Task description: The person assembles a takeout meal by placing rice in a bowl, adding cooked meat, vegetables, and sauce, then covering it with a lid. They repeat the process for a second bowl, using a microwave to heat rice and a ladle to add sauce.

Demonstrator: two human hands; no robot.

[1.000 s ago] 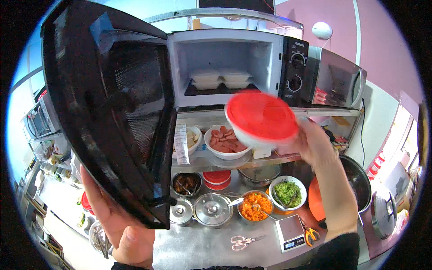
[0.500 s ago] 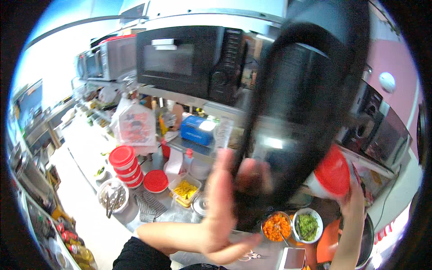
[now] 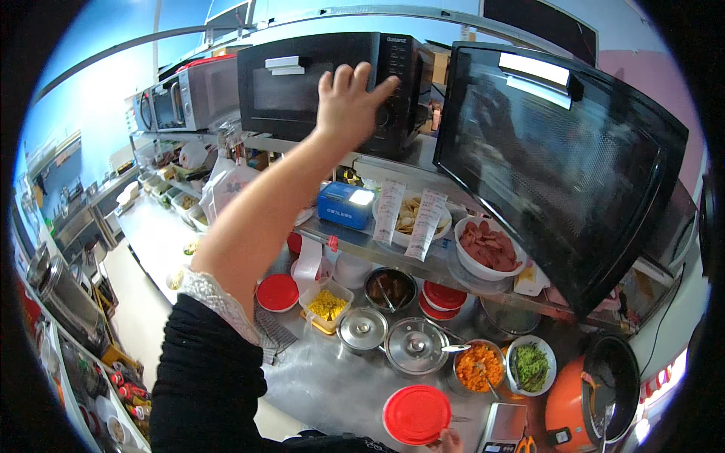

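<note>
My left hand is raised in front of the black microwave on the upper shelf. Its fingers are spread, the outermost one by the control panel, and nothing is held in it. Whether a fingertip touches the panel I cannot tell. Low in the view, my right hand pinches the rim of a round tub with a red lid. Only some of those fingers show. To the right of my left hand, the dark glass door of a second microwave hangs over the shelf.
Below the shelf stand two lidded pots, a bowl of diced orange food, a bowl of chopped greens and a yellow-filled container. An orange cooker with a dark inner pot stands right, beside a scale and orange-handled scissors.
My left hand has left the second microwave's door and risen leftward to the black microwave's panel. My right hand has brought the red-lidded tub down from the right. The door now hangs farther from me.
</note>
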